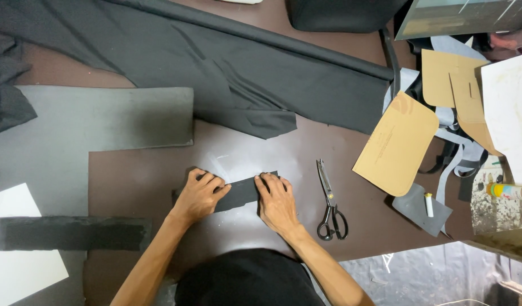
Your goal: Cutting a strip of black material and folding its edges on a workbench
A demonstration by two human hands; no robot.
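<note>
On brown table (130, 175), L hand (200, 195) & R hand (276, 201) press black strip (241, 192), fingers curled (scissors (330, 201) beside).

Yellow-labelled tube (507, 190) lies at far right.
</note>
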